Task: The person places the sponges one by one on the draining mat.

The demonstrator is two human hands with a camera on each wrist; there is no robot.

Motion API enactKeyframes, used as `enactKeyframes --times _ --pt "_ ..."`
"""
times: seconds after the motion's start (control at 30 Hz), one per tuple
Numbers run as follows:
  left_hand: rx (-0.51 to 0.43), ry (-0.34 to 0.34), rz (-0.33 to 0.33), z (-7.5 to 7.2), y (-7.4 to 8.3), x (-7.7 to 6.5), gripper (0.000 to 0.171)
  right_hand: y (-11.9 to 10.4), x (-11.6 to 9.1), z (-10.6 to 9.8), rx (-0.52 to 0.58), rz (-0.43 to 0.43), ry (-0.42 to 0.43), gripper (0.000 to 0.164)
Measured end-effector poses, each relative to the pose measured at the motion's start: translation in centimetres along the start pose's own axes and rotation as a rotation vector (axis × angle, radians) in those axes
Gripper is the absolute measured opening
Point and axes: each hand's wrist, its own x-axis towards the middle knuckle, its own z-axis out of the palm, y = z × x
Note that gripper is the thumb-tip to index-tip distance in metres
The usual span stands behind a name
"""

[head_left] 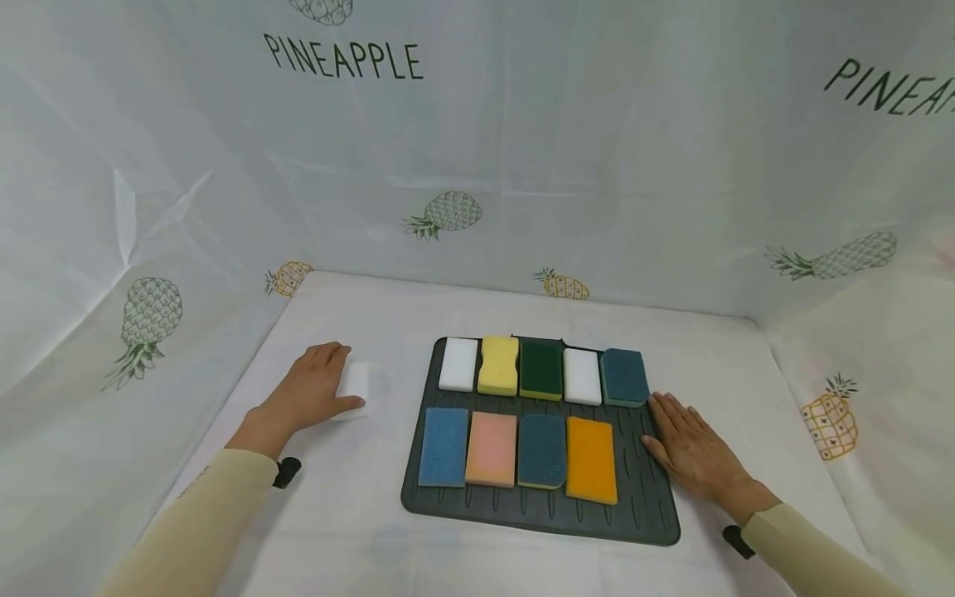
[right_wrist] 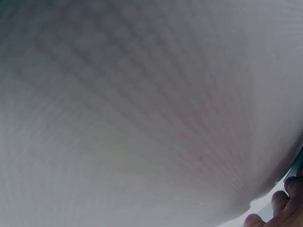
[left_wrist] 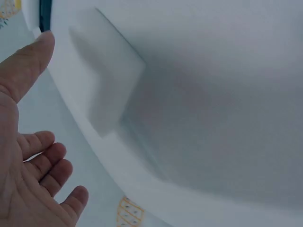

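Observation:
A white sponge block (head_left: 356, 380) lies on the white cloth left of the mat. My left hand (head_left: 317, 388) is beside it, thumb and fingers spread around its near side. In the left wrist view the same white sponge (left_wrist: 111, 75) stands apart from the relaxed fingers of my left hand (left_wrist: 35, 165). My right hand (head_left: 694, 448) lies flat at the right edge of a dark grey ribbed mat (head_left: 642, 497), fingers straight. Only some of its fingertips (right_wrist: 280, 202) show at the corner of the right wrist view.
Two rows of sponges lie on the mat. The far row has white (head_left: 458, 365), notched yellow (head_left: 497, 365), dark green (head_left: 540, 367), white (head_left: 582, 376) and teal (head_left: 625, 376) ones. Nearer are blue (head_left: 443, 446), pink (head_left: 492, 448), dark blue (head_left: 541, 449) and orange (head_left: 592, 458) ones.

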Motion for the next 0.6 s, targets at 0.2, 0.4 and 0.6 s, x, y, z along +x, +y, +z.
enactKeyframes --times 0.2,0.4,0.6 --pt "-0.016 -0.027 -0.036 0.33 -1.00 -0.37 0.101 0.04 -0.13 -0.08 -0.003 0.000 -0.006 0.077" --pt "-0.021 -0.034 -0.047 0.59 -1.16 -0.07 0.104 0.11 -0.14 -0.22 0.004 0.009 -0.021 0.078" --pt "-0.017 -0.032 -0.057 0.71 -0.82 -0.49 0.095 0.15 -0.09 -0.19 -0.002 0.003 -0.016 0.078"
